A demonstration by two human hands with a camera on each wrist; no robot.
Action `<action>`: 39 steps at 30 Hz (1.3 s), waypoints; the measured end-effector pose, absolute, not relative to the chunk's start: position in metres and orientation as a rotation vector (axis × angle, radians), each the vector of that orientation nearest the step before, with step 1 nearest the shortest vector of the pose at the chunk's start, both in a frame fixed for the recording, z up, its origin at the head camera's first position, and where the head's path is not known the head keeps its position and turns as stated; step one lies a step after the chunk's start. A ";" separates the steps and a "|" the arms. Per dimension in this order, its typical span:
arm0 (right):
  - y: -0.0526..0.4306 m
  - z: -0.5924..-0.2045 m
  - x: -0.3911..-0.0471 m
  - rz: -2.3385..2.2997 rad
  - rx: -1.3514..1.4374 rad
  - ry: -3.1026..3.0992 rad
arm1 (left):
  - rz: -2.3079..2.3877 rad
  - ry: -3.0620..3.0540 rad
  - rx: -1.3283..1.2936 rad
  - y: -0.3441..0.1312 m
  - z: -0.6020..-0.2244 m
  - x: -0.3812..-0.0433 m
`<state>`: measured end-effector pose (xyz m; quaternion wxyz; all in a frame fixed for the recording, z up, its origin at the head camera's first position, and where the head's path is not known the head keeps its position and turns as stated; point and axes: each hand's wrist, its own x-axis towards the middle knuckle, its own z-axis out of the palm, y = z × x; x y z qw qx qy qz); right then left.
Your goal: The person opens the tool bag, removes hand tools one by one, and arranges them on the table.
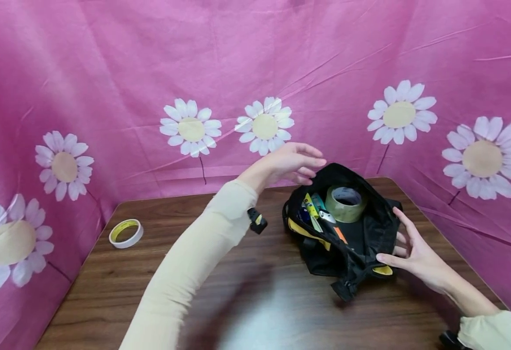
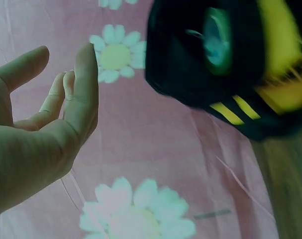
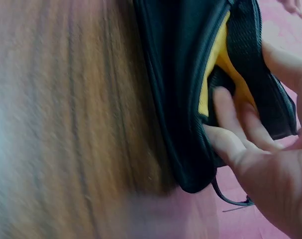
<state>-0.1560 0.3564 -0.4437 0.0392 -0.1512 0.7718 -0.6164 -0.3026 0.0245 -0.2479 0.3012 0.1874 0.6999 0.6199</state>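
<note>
While I watch through the head camera, the bag point(image 1: 321, 257) sits on the right part of the tabletop point(image 1: 107, 291), its soft black fabric slumped into folds and its mouth gaping upward. Dark wood grain runs across the tabletop, and behind it hangs a creased pink cloth point(image 1: 128, 73) printed with white daisies. Over at the left end, well apart from the bag, the white tape point(image 1: 130, 241) lies flat, a thin ring with a yellow inner face. My left hand point(image 1: 292, 163) is relaxed and free, fingers loosely bent, just beside the bag's far rim; its forearm, in a cream sleeve point(image 1: 194, 262), stretches up from the bottom edge of my view. With the right hand point(image 1: 417, 257) I have the bag's right end grasped, thumb on one side and, as the right wrist camera shows me, fingers tucked into a yellow-lined opening point(image 3: 219, 42). Inside the bag I make out a thick, glossy roll of clear tape point(image 1: 338, 210), its hole facing up, and left of it a yellow pen point(image 1: 311, 206) among other slim things, one with an orange part point(image 1: 340, 235).
</note>
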 end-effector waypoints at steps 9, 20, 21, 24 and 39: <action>0.353 -0.441 -0.149 -2.079 -0.499 2.277 | 1.595 1.881 0.539 0.083 -0.233 -0.304; 0.352 -0.442 -0.146 -1.897 -0.417 2.416 | 1.691 1.786 0.422 0.137 -0.269 -0.315; 0.352 -0.442 -0.145 -1.892 -0.412 2.417 | 1.691 1.785 0.404 0.139 -0.275 -0.317; 0.351 -0.443 -0.145 -1.896 -0.428 2.398 | 1.680 1.803 0.333 0.137 -0.297 -0.325; 0.345 -0.441 -0.142 -1.804 -0.384 2.492 | 1.308 1.989 0.126 0.117 -0.366 -0.333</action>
